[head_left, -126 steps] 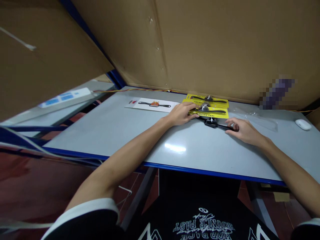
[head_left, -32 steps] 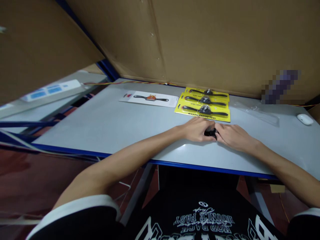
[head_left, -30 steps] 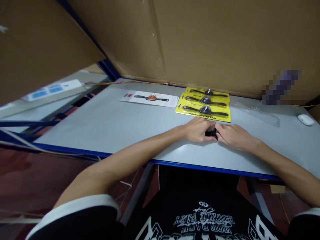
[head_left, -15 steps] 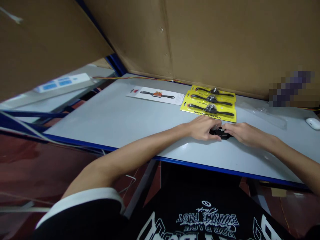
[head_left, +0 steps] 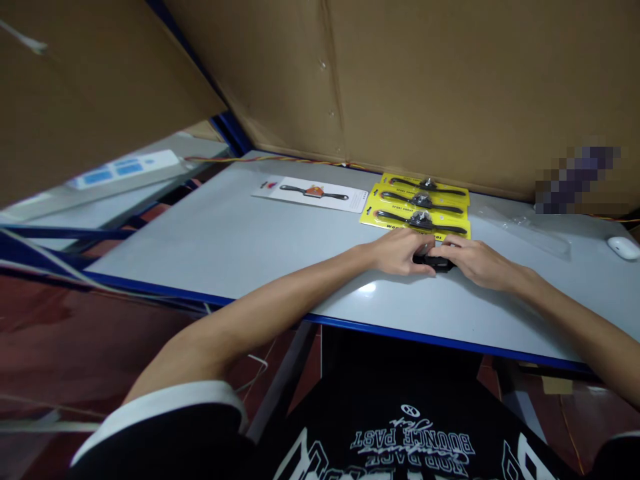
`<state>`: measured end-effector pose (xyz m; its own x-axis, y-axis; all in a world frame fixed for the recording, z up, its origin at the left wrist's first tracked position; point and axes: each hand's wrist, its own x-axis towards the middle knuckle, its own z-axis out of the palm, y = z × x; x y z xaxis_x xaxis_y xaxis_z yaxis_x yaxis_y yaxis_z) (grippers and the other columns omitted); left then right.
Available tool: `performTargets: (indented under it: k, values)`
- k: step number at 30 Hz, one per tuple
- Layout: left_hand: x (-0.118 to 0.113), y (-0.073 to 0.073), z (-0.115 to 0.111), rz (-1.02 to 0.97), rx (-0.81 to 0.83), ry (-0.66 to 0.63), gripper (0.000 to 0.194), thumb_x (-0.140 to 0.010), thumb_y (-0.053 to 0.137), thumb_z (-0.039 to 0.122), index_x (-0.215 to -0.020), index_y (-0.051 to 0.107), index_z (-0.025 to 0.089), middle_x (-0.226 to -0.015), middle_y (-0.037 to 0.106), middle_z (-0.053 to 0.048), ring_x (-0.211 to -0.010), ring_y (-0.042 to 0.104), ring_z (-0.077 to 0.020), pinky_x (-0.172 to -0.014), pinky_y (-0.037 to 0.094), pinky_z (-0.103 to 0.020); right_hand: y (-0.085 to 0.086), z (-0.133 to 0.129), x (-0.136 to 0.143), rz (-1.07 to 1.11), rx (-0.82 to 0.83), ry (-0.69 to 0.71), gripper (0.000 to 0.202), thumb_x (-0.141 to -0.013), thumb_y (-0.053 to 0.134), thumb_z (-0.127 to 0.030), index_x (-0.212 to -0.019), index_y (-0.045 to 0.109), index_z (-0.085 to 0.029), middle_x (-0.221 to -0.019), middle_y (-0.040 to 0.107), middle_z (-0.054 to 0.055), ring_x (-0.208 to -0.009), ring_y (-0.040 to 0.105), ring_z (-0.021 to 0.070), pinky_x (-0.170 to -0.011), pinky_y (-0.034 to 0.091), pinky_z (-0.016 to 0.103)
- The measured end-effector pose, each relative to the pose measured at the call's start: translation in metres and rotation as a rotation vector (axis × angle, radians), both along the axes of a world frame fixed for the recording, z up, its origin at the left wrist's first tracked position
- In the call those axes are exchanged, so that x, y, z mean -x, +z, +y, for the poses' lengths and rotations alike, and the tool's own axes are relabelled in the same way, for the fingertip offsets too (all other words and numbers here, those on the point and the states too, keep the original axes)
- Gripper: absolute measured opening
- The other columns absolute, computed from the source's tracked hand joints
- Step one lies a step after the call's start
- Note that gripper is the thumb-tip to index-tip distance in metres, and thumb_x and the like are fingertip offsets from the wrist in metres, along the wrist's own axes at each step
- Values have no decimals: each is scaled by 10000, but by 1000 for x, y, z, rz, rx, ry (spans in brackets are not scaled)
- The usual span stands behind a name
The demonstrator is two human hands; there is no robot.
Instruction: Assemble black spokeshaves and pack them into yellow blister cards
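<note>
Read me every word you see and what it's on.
"BOUNCE PAST": black shirt
"Skip": shirt
"X", circled: shirt
"WO… TO…": front yellow spokeshave card, middle covered by the left hand
Too blurred or small: other print on the shirt, rear yellow cards and white card.

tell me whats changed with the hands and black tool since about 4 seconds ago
The left hand and right hand have moved in from the two ends of the black tool, now close together at its middle. The tool sits nearer the person on the table. The white card stays left of the yellow packs.
</note>
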<state>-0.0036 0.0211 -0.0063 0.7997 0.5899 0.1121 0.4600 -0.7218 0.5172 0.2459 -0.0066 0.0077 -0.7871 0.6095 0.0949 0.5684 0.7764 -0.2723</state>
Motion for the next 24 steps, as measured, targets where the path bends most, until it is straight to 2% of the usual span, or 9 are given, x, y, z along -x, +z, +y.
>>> performTargets:
  k: [4, 11, 18, 21, 24]
  values:
    - [1, -3, 2, -27, -20, -16, 487, -862, 646, 694, -875, 569, 213, -814, 648, -38, -695, 539, -185, -634, 350, -341, 8, 6, 3, 18, 74, 95, 484, -962, 384, -71, -1261, 713, -264, -1183, 716, 79, -1021, 673, 214, -908, 554, 381]
    - [0, -5, 5, -44, -18, -34, 526, -862, 644, 737, -850, 559, 218, -791, 620, -22, -676, 509, -175, -623, 334, -336, 9, 7, 6, 72, 111, 100, 381, -974, 406, -99, -1149, 711, -245, -1141, 728, 78, -982, 666, 209, -888, 531, 370]
    - [0, -3, 4, -37, 17, -40, 498, -829, 692, 687, -822, 563, 207, -765, 579, -2, -656, 467, -154, -615, 301, -317, 12, 17, 10, 46, 274, 177, 291, -1005, 411, -163, -1000, 693, -235, -1018, 705, 56, -904, 645, 192, -831, 516, 352]
    - [0, -3, 3, -43, 20, -45, 477, -828, 699, 665, -839, 571, 206, -769, 588, -9, -666, 480, -162, -623, 306, -319, 14, 11, 10, 96, 316, 109, 275, -1066, 392, -273, -1065, 665, -243, -1078, 722, 67, -958, 655, 205, -873, 517, 373]
    - [0, -3, 2, -56, 31, -60, 448, -832, 708, 631, -844, 567, 206, -791, 614, -18, -684, 504, -168, -640, 321, -321, 15, -2, 11, 137, 311, -69, 275, -1060, 492, -436, -1212, 599, -233, -1075, 731, 75, -914, 658, 220, -842, 512, 380]
